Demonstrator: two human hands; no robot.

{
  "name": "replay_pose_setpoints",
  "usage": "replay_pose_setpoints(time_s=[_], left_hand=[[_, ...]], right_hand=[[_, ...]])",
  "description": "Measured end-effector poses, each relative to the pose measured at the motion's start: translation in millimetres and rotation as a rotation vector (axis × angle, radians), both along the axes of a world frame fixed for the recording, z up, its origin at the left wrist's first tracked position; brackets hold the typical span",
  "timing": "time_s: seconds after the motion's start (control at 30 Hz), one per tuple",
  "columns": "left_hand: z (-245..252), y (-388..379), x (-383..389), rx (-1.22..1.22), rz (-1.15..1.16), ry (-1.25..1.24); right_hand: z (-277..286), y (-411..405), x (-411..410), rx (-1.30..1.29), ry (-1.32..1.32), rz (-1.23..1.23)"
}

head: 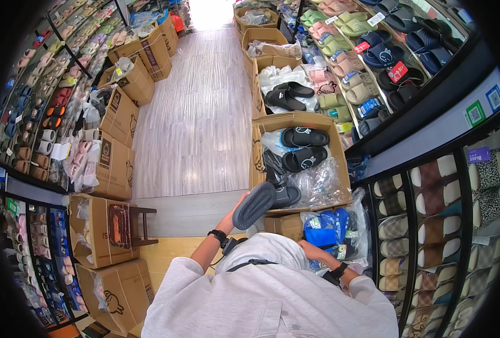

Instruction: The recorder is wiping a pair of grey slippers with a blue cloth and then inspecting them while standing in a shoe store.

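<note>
My left hand (234, 213) grips a dark grey slide sandal (254, 205), its ribbed sole facing up, at the near left corner of an open cardboard box (347, 175). Another dark grey slide (286, 197) lies close against it, inside the box. Two black slides with white rabbit drawings, one (305, 137) above the other (305, 159), rest on clear plastic wrapping (324, 183) in that box. My right hand (313, 251) is low beside the pale clothing at my waist, near bagged blue sandals (326, 231); its fingers are partly hidden, and whether it holds anything is unclear.
More open boxes, one with black slides (288, 95), line the right of the wood-look floor (190, 118). Cardboard boxes (116, 164) also line the left, with a small dark wooden stool (142, 226) near me. Racks of slippers (438, 211) stand on both sides.
</note>
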State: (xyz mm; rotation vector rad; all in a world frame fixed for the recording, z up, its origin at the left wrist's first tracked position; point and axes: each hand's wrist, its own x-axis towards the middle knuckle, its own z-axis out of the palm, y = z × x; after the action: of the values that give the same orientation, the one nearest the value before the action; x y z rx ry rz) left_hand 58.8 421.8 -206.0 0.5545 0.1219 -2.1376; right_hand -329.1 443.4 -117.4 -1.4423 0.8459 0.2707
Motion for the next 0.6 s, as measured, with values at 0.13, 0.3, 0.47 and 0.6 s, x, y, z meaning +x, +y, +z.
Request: replay_pose_setpoints(time_s=[0.13,0.3,0.47,0.6], left_hand=[[14,-5,-4,-0.052,0.005,-0.105],[2,-2,-4,0.006,0.040,0.098],[-13,-6,-7,0.024,0.023,-0.003],[-16,3,-9,0.066,0.051,-0.024]], right_hand=[[13,-9,0,-0.014,-0.262,-0.077],[11,-11,-12,-0.052,-0.364,0.099],[1,13,4,-0.291,-0.327,0.337],[7,42,15,-0.359,-0.388,0.153]])
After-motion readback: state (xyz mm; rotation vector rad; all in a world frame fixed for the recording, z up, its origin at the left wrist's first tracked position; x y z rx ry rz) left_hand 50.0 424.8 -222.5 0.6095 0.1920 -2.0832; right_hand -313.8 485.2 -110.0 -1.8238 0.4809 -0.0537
